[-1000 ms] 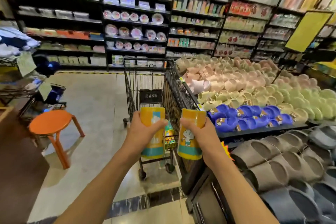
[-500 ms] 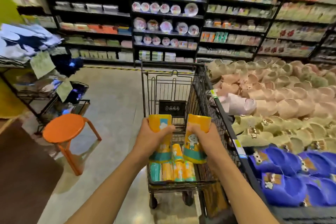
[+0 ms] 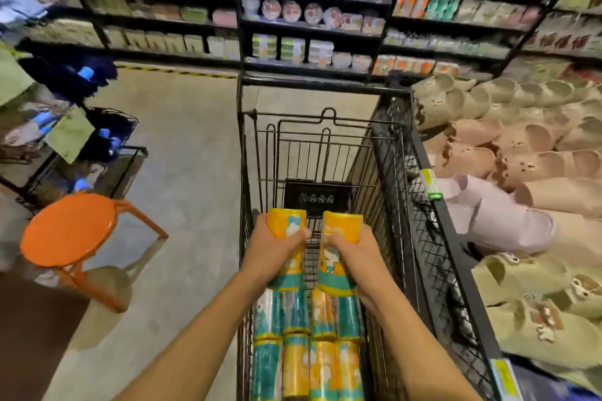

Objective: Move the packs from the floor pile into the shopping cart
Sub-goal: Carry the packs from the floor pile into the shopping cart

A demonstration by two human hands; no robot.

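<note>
Both arms outstretched — left hand (image 3: 273, 246), right hand (image 3: 353, 255) each in curled grip.

The left hand (image 3: 275, 246) and right hand (image 3: 353, 252) are lowering their yellow packs (image 3: 286, 221) from above the shopping cart (image 3: 400, 172) down inside it, onto the packs already stacked (image 3: 309, 348) there.

Just under the two packs you grip, the black wire shopping cart (image 3: 394, 153) carries rows of yellow and teal cylindrical packs (image 3: 309, 348) lying side by side on its mesh bottom, filling the end nearest you. Beyond your grip the cart's bottom is bare wire up to a small black sign panel (image 3: 317, 197). The cart stands on the pale grey tiled floor (image 3: 192, 146). Left of your grip, a round orange plastic stool (image 3: 70, 228) stands on that same floor, well apart from the cart
</note>
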